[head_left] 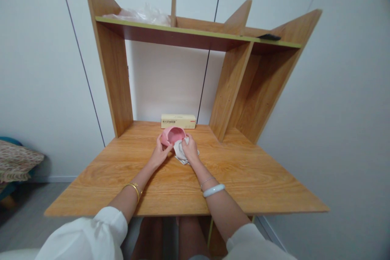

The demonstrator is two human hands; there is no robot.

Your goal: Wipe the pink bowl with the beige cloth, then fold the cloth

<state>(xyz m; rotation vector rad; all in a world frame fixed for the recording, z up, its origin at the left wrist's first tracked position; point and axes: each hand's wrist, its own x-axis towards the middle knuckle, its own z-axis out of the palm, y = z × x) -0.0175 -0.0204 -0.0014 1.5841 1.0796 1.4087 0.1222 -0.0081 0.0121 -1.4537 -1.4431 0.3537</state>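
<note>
A pink bowl-like container (176, 134) is tilted above the wooden desk, its hollow side facing me. My left hand (160, 151) grips it at its left side, the thumb along the lower rim. In my right hand (190, 149) is a whitish cloth (180, 152), bunched under the fingers and pressed against the container's right rim. Part of the cloth hangs down toward the desktop. The fingers behind the container are hidden.
Behind the container, a long cream box (178, 121) stands at the back of the wooden desk (243, 183). A shelf unit rises there, with clear plastic wrap (143, 15) and a flat black item (269, 37) on its upper shelf. A patterned cloth (18, 160) lies at far left.
</note>
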